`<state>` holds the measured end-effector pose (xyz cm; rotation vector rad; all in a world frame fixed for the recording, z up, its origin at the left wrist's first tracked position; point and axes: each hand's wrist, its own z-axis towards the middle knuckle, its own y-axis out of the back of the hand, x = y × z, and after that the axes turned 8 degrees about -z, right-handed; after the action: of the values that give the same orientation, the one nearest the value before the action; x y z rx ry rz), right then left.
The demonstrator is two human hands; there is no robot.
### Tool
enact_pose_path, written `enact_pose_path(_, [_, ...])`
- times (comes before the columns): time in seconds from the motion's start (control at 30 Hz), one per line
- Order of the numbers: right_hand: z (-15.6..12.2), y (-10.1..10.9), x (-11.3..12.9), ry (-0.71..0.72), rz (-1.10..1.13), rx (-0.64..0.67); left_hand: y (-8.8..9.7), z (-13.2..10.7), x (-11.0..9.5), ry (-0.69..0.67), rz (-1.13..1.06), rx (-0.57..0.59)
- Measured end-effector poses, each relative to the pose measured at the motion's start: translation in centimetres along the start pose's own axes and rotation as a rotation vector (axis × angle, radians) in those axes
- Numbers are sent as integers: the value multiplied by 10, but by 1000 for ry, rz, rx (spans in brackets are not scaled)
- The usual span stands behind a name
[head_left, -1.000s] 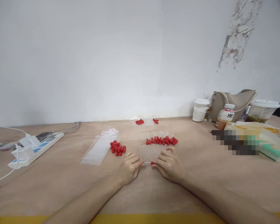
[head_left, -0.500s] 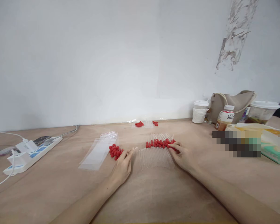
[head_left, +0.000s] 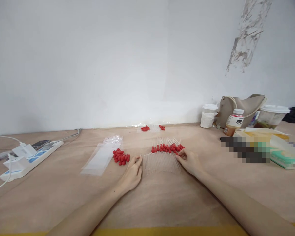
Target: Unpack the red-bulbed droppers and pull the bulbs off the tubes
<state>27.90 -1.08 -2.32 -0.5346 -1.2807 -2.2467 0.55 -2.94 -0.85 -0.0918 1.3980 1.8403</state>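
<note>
A row of clear glass tubes point(head_left: 159, 162) lies on the brown table between my hands. My left hand point(head_left: 132, 172) rests at the row's left end, fingers curled, fingertips touching the tubes. My right hand point(head_left: 189, 160) sits at the row's right end, fingers bent against the tubes and close to a row of finished droppers with red bulbs point(head_left: 167, 147) just behind. A heap of loose red rubber bulbs point(head_left: 121, 156) lies left of my left hand.
Clear plastic bags point(head_left: 102, 155) lie left of the bulbs. A white power strip point(head_left: 27, 157) with plugs and cables sits far left. More red bulbs point(head_left: 145, 128) lie by the wall. Cups point(head_left: 208, 115), a bottle point(head_left: 232, 122), a bag point(head_left: 243, 106) and boxes point(head_left: 282, 150) crowd the right.
Both hands moved apart from the near middle of the tubes to the row's two ends. The tubes are now spread in an even row.
</note>
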Motion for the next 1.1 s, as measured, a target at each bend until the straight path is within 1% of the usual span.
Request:
enact_pose_path(0.13, [2,-2,-2,-8,16,-15,2,-2,-9,27,-4,50])
enact_pose_path(0.23, [2,-4,-4,-12,18,-31,4,-3,-13,-10,-22,53])
enact_pose_path(0.4, [6,-7,-13,-97,143,11,7,-8,-9,-56,-13,73])
enact_pose_path(0.5, [15,-4,-20,-147,152,-25,9,-8,-4,-71,-21,85])
enact_pose_path(0.6, [27,5,-20,-147,82,-28,10,-6,0,-42,-26,79])
enact_pose_path(0.7, [38,12,-9,-117,-55,19,10,-5,4,-33,-27,71])
enact_pose_path(0.77, [44,12,0,-137,-153,8,9,-5,6,-30,-25,73])
enact_pose_path(0.87, [51,5,9,-195,-270,-23,7,-5,9,-25,-35,78])
enact_pose_path(1.0, [57,-2,11,-244,-314,-5,7,-7,11,-17,-70,90])
enact_pose_path(1.1, [57,4,13,-280,-307,-13,8,-9,10,-6,-77,92])
